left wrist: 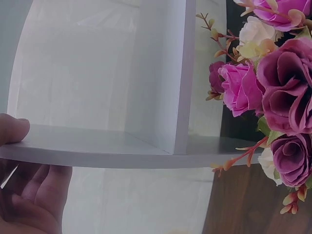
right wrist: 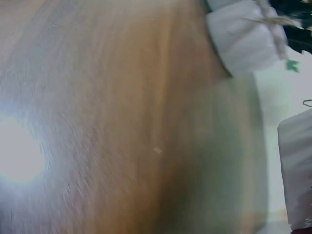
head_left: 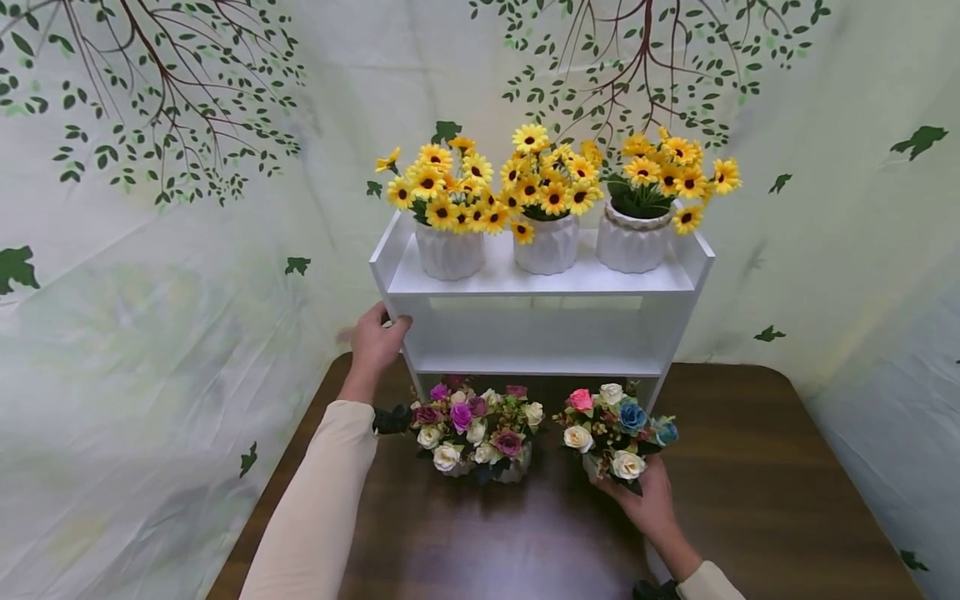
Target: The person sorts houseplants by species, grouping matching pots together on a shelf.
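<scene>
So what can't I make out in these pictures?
Head: some fingers of the right hand, behind the blue bouquet.
Head: most of the front-left pots, hidden by purple flowers.
Left wrist: part of the left hand, cut by the left edge.
Right wrist: fine grain of the table, lost to blur.

Three white ribbed pots of yellow, dark-centred artificial flowers (head_left: 546, 250) stood side by side in a row, and lower down a dense bunch of purple, magenta and cream artificial roses (head_left: 476, 431) stood on the brown wood-grained desk (head_left: 750, 467), whose glossy top caught a pale glare. Behind them rose a wrinkled, pale green-and-white sheet (head_left: 337, 208), patterned with thin reddish-brown branches (head_left: 647, 50) bearing small green leaves along its upper part and scattered single dark-green leaves (head_left: 919, 142).
</scene>
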